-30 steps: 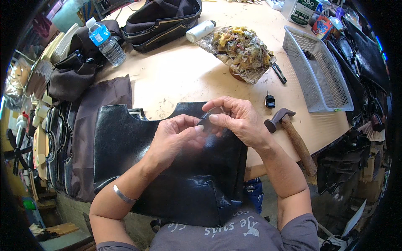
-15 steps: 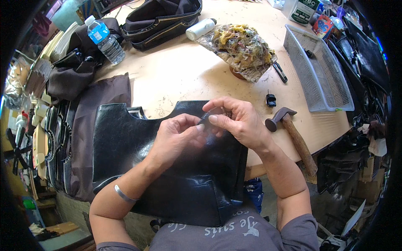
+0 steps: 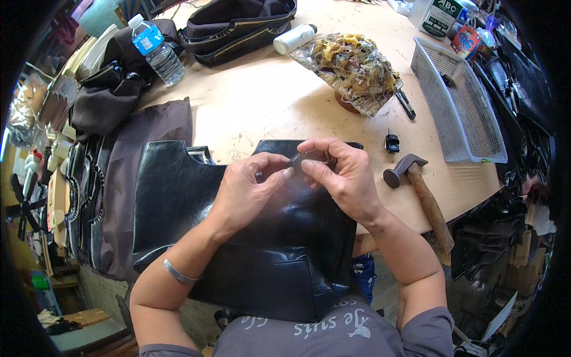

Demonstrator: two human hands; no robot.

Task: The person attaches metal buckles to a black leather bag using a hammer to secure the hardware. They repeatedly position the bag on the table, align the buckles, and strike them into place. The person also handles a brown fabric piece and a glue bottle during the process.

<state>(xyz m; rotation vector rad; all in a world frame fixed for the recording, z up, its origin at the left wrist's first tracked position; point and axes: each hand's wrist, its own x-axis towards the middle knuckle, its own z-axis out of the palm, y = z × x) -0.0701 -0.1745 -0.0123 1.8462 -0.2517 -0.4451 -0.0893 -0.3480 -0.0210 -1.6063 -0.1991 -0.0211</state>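
My left hand and my right hand meet over a shiny black leather-like bag piece with a cut-out upper edge. Between their fingertips is a small thin dark piece, too blurred to name. Thumb and forefinger of the left hand pinch its left end. The right thumb presses on it from the near side, the right forefinger curling over its top. A small dark round bit shows by the left fingers. To the right lies a hammer with a wooden handle, beside a small black clamp-like part.
A grey mesh basket stands at the right table edge. Farther back are a plastic-wrapped bundle of scraps, a white cylinder bottle, a black bag and a water bottle. Brown fabric lies at left.
The view has shifted slightly. My left fingertips have moved up a little, and the small dark piece shows more plainly between the hands. Both hands keep hold of it.
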